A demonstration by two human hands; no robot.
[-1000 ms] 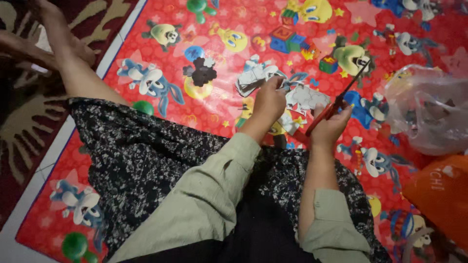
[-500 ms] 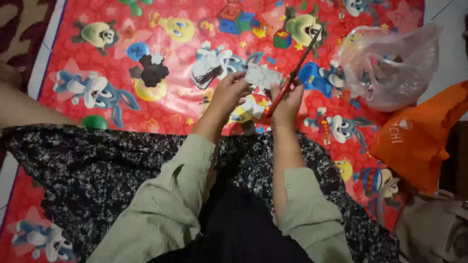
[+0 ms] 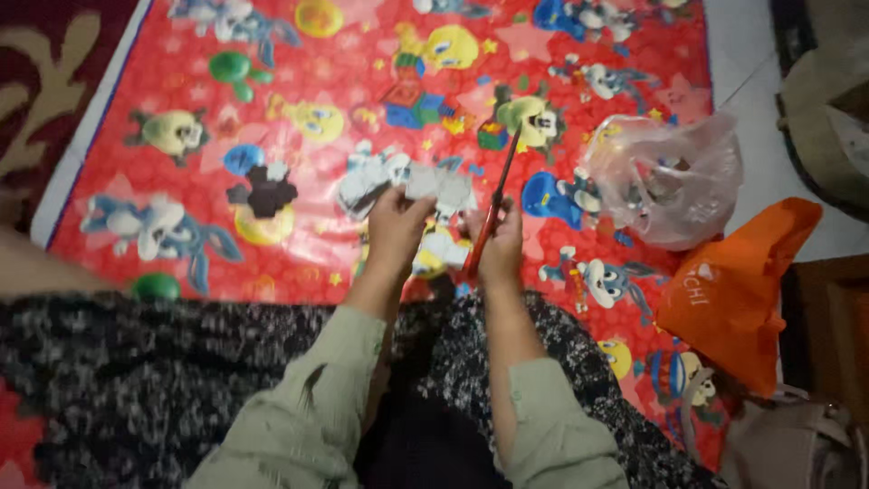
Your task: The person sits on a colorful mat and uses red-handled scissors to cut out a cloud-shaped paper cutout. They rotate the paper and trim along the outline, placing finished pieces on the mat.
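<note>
A thin grey sheet of cut paper (image 3: 433,186) is pinched in the left hand (image 3: 396,226) near the red cartoon-printed mat's (image 3: 299,81) middle. Red-handled scissors (image 3: 493,210) are gripped in the closed right hand (image 3: 501,249). Light and floppy, the sheet is best held by its edge.

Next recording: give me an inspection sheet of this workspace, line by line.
Surface: red cartoon-print mat on the floor.
Job's things: grey-white paper piece; red-handled scissors, blades pointing up and away.
Clutter: clear plastic bag and orange bag to the right.
Hands: left hand holds the paper piece; right hand grips the scissors.
Cables: nothing seen.
Surroundings: dark patterned rug at left, pale floor at right, beige bag in the lower right corner.
</note>
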